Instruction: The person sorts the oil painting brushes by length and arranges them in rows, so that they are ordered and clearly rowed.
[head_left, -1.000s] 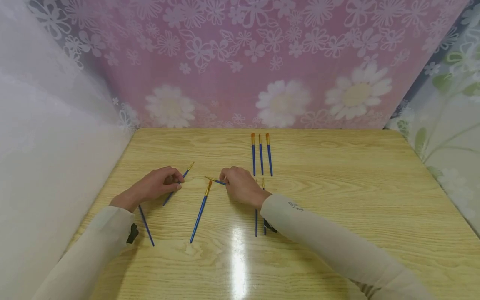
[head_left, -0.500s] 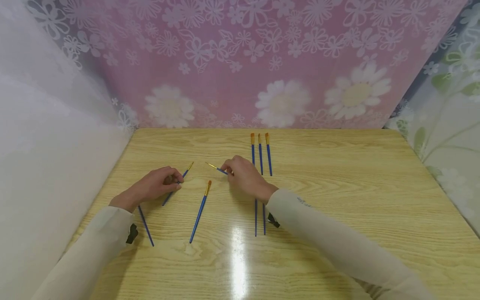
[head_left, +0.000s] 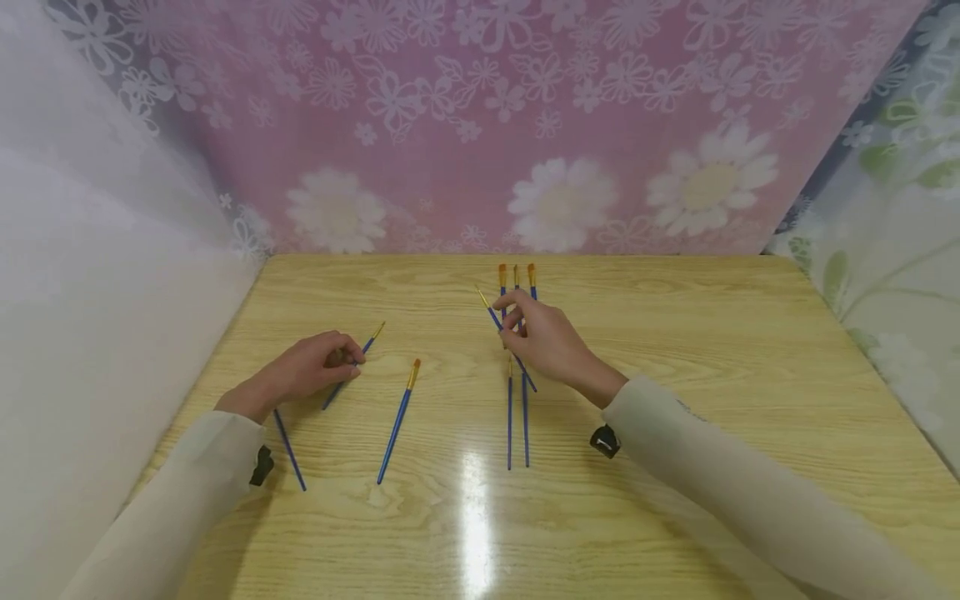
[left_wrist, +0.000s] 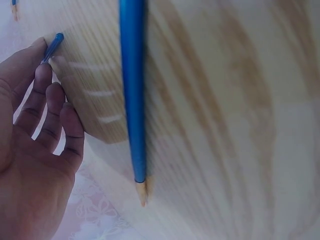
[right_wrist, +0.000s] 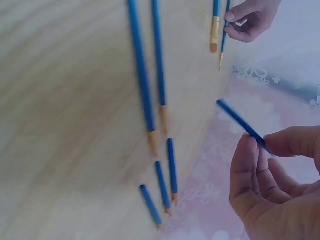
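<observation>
My right hand (head_left: 546, 337) pinches a thin blue paintbrush (head_left: 491, 312) between thumb and fingers, bristles pointing up and left, above the brushes in the middle of the table. In the right wrist view that brush's handle (right_wrist: 242, 122) sticks out past the fingertips. On the left, my left hand (head_left: 315, 367) pinches another thin paintbrush (head_left: 372, 335) by its handle, its tip pointing up and right. A flat-tipped paintbrush (head_left: 397, 425) lies between the hands. Below the left wrist lies one more brush (head_left: 290, 450), its upper end hidden by the arm.
Three brushes (head_left: 532, 277) stand in a row at the back of the wooden table (head_left: 675, 333), partly covered by the right hand. Two thin brushes (head_left: 510, 425) lie side by side in front of them. A pink flowered cloth (head_left: 450, 167) hangs behind the table.
My right hand has lifted its brush and carried it right and away from me, toward the rows; the brush has turned more upright. The left hand has stayed in place.
</observation>
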